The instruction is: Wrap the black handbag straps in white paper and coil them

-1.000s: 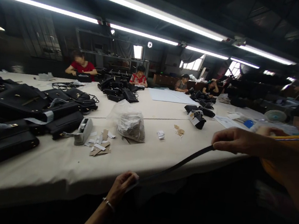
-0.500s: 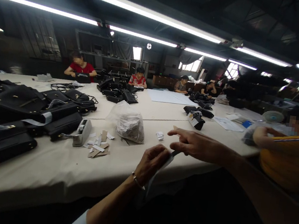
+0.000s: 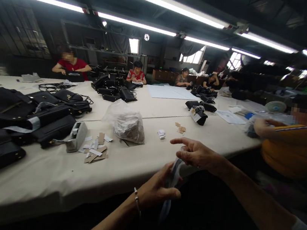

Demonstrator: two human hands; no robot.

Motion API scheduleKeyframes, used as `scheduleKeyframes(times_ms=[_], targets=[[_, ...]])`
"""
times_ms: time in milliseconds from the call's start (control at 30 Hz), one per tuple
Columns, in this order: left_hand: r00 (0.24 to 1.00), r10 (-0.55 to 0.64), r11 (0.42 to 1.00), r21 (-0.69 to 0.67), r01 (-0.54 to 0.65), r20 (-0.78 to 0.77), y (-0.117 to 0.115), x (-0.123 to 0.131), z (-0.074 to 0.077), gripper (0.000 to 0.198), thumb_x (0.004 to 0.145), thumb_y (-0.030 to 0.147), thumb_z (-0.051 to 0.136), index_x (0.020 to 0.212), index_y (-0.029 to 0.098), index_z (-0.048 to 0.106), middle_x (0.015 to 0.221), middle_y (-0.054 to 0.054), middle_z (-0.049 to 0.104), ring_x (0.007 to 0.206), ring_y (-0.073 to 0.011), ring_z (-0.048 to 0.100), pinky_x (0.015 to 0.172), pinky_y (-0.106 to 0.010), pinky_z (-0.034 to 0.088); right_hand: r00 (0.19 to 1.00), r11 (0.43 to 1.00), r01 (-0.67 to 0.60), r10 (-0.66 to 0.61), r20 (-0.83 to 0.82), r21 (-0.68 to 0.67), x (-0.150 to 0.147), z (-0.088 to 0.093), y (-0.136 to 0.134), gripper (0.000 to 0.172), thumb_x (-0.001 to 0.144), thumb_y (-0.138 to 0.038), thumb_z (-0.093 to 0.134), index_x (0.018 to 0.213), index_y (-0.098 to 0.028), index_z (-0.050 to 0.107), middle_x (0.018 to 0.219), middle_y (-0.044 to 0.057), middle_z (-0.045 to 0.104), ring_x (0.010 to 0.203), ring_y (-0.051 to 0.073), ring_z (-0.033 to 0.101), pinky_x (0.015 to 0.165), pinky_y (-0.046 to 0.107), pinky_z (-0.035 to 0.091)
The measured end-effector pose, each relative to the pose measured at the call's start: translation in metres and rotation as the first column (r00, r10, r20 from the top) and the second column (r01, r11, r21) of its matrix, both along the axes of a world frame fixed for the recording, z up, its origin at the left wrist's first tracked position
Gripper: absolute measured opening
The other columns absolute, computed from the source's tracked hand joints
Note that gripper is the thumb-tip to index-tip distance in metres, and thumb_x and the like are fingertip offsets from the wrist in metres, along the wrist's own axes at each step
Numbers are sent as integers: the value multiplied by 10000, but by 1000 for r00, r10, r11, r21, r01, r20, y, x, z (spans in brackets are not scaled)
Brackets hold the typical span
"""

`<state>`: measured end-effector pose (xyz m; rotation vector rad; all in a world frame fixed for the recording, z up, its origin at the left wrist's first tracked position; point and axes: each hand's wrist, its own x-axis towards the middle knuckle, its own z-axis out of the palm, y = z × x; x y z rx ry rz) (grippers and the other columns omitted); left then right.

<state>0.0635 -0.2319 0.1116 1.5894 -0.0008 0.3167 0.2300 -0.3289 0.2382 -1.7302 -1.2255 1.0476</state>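
A pale, see-through strip (image 3: 175, 173), which looks like plastic film, hangs near the table's front edge. The thumb and a curled finger of my right hand (image 3: 197, 154) pinch its upper end, while the index finger points out to the left. Below, my left hand (image 3: 156, 191) has its thumb spread away from its fingers. The strip runs across this hand and dangles past it, with the fingertips partly hidden behind. Beyond the hands, a few folded white pieces (image 3: 161, 134) and small tan pieces (image 3: 180, 127) lie on the table.
On the cloth-covered table (image 3: 57, 170) are black bags (image 3: 2, 109), a grey dispenser (image 3: 77, 136), white and tan card pieces (image 3: 97, 149) and a filled plastic bag (image 3: 129, 123). A black case (image 3: 199, 114) lies farther back. A co-worker in orange (image 3: 294, 150) sits at right; others sit opposite.
My left hand has opened from its pinch and dropped lower, baring more of the strip. My right hand still has the upper end. The whole view has shifted slightly.
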Motion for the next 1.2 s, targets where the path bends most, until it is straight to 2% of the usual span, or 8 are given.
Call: scheduleKeyframes(times_ms=[133, 333, 433, 567, 733, 933, 1067, 1200], targets=[[974, 161, 987, 48, -155, -160, -2, 0, -24, 347, 923, 511, 486, 980, 186, 592, 722, 24, 538, 675, -145, 478, 663, -275, 389, 999, 996, 19, -16, 33, -87, 21, -22, -15, 659, 817, -548, 664, 1309, -135, 515, 595, -69, 517, 544, 90, 443, 524, 217, 324], [949, 292, 947, 171, -271, -114, 24, -2, -22, 255, 944, 433, 444, 896, 203, 541, 748, 33, 483, 696, -139, 423, 692, -262, 360, 994, 942, -106, 88, -70, -318, 37, -64, -47, 503, 882, -608, 541, 948, -127, 676, 475, -81, 438, 389, 44, 259, 398, 205, 163], [962, 243, 960, 172, -220, -126, 20, 1, -30, 307, 961, 461, 412, 883, 196, 547, 775, 22, 492, 724, -145, 428, 707, -266, 355, 925, 970, -58, -37, -378, -238, 29, -74, -60, 428, 879, -544, 597, 992, -139, 671, 511, -76, 460, 396, 40, 302, 402, 185, 205], [963, 189, 978, 127, -167, -191, -3, 9, -42, 385, 970, 526, 370, 905, 191, 548, 696, 38, 422, 641, -130, 362, 610, -263, 309, 683, 1000, 9, -9, -730, -4, 13, -75, -64, 442, 825, -402, 722, 1188, -176, 613, 665, -18, 601, 520, 92, 529, 542, 236, 416], [987, 51, 999, -10, -54, -151, -32, 14, -38, 422, 964, 557, 371, 893, 181, 547, 685, 37, 404, 618, -114, 334, 587, -259, 302, 600, 940, 289, -31, -799, 181, -1, -72, -44, 263, 872, -359, 676, 1078, -198, 647, 690, -20, 624, 576, 115, 598, 609, 277, 507], [993, -71, 952, -305, 38, -95, -33, 17, -18, 406, 954, 549, 419, 918, 168, 557, 678, 10, 511, 571, -106, 425, 561, -243, 347, 875, 803, 430, -258, -410, 413, -23, -86, -22, 131, 932, -324, 584, 1038, -263, 633, 996, 43, 731, 1108, 255, 640, 1060, 509, 434], [989, -129, 970, -219, 109, -77, -17, 5, -1, 368, 927, 504, 511, 935, 155, 629, 884, -41, 586, 848, -178, 518, 812, -285, 405, 960, 768, 60, -220, 175, 638, -16, -103, -17, 213, 960, -200, 495, 1093, -283, 638, 1107, 48, 723, 1145, 246, 631, 1165, 550, 302], [962, -129, 982, -168, 90, -241, -2, -17, 5, 310, 866, 441, 612, 999, 163, 639, 876, -15, 585, 827, -182, 501, 764, -278, 409, 775, 806, -368, -10, 632, 463, 4, -118, -17, 309, 934, -123, 458, 1182, -248, 592, 1115, 74, 712, 1164, 250, 611, 1192, 597, 196]])
